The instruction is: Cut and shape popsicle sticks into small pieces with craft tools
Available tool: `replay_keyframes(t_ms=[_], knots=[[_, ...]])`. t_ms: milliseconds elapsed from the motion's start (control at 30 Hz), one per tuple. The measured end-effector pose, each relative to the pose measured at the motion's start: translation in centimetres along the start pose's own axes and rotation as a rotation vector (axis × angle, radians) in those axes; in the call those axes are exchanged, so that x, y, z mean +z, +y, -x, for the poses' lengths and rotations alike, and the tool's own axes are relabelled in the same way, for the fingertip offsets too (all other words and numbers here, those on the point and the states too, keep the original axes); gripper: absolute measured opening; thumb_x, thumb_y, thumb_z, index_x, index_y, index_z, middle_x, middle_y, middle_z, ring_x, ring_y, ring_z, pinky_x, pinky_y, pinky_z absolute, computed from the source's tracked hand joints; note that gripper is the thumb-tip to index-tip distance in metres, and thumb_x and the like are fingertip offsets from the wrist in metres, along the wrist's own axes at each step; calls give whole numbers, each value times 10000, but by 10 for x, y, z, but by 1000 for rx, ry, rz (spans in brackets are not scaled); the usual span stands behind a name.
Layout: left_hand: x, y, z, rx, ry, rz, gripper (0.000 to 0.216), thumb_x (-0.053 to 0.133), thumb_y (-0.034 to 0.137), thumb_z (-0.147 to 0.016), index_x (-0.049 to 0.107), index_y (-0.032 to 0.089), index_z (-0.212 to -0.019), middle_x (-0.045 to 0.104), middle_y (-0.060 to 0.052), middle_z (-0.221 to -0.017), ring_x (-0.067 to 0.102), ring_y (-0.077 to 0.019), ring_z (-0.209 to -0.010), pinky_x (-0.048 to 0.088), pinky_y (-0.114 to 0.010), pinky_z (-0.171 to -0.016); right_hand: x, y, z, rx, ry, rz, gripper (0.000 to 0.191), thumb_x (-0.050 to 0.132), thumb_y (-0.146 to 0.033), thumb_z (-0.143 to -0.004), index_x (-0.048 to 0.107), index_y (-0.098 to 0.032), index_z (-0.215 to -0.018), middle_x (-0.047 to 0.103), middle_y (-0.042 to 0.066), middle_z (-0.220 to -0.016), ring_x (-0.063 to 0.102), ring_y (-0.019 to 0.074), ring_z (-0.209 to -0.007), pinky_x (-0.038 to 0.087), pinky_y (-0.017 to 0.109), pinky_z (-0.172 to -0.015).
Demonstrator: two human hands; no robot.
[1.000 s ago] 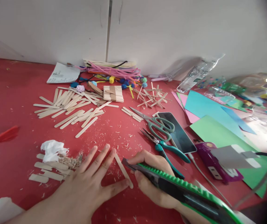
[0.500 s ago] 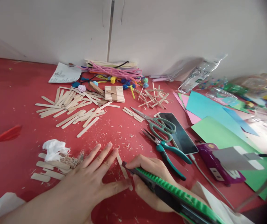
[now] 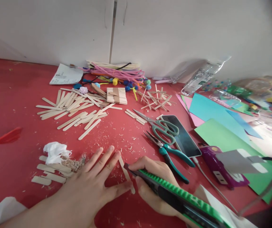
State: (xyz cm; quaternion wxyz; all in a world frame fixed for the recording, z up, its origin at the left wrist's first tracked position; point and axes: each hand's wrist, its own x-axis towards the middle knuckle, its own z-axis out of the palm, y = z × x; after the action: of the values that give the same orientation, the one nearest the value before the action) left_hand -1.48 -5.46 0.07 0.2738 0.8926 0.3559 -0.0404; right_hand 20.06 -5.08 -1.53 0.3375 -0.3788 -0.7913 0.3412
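My left hand point(image 3: 98, 183) lies flat with fingers spread, its index fingertip and thumb pressing on a wooden craft stick point(image 3: 124, 169) on the red table. In my right hand point(image 3: 154, 186) is a green and black utility knife point(image 3: 180, 196). The knife's tip end points left at the stick's right edge, by its middle; how far the blade touches the wood is hard to make out. Wood shavings point(image 3: 75, 163) are heaped left of my left hand, beside short cut stick pieces point(image 3: 52, 177) and a crumpled white tissue point(image 3: 55, 152).
Long-nose pliers point(image 3: 173, 158), scissors point(image 3: 164, 129) and a phone point(image 3: 185, 139) lie right of centre. Loose craft sticks point(image 3: 74, 107) spread behind my hands. Coloured paper point(image 3: 221, 136), a purple tool point(image 3: 223, 167) and a plastic bottle point(image 3: 202, 79) are at right. A white wall point(image 3: 55, 31) stands behind.
Hardly anything differs. My left thumb has shifted slightly left along the stick, and the knife in my right hand has moved a touch left and up.
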Motion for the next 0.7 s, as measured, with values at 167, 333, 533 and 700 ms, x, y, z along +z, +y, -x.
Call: replay_keyframes(t_ms=[167, 333, 533, 700], knots=[[4, -3, -2, -17, -23, -6, 835, 738, 586, -599, 427, 381, -1347, 46, -101, -1551, 96, -468, -1368, 175, -708, -1013, 1, 0, 1, 26, -48, -41, 150, 461, -107, -781, 495, -205, -889, 583, -34, -615, 525, 89, -467, 424, 204, -493], [8, -4, -1, -10, -22, -16, 857, 748, 583, -580, 430, 378, -1349, 40, -90, -1554, 88, -452, -1374, 162, -686, -1033, -1, -1, -3, -23, -74, -7, 153, 461, -101, -771, 483, -201, -884, 580, -26, -606, 509, 88, -445, 414, 197, -466], [-2, 1, -3, -36, -43, 8, 828, 762, 530, -596, 442, 368, -1342, 80, -88, -1554, 91, -430, -1381, 178, -658, -1050, 1, -7, -6, -56, -64, 87, 162, 409, -94, -747, 471, -196, -855, 525, -31, -569, 451, 89, -419, 379, 196, -423], [6, -4, -3, -8, -17, 24, 860, 744, 616, -545, 488, 341, -1318, 84, -80, -1557, 54, -445, -1379, 139, -671, -1053, 5, -7, -9, -52, -67, 138, 128, 406, -111, -690, 435, -211, -765, 451, -49, -547, 382, 83, -413, 331, 193, -404]])
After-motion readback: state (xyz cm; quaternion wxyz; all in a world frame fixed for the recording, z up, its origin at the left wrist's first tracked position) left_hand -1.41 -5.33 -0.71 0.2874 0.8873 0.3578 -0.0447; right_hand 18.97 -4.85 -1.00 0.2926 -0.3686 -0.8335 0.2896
